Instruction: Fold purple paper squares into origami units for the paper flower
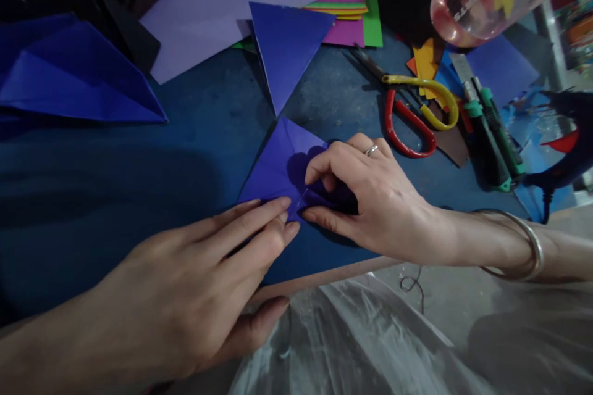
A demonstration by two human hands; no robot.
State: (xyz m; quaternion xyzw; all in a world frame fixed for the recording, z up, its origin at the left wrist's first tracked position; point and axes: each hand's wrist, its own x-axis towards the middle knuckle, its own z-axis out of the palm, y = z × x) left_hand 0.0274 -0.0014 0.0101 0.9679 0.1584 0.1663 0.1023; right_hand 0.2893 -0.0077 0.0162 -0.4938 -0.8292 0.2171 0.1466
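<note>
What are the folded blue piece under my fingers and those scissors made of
Folded piece: likely low-sheen paper, given its crisp creases. Scissors: dull, dark blades, probably metal; glossy red and yellow handles, perhaps plastic-coated, from their highlights.

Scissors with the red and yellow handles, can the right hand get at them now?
Probably yes: the scissors lie just beyond the right hand, and nothing seems to cover their handles. That hand is at the folded blue paper, though, so it would likely have to leave it first.
</note>
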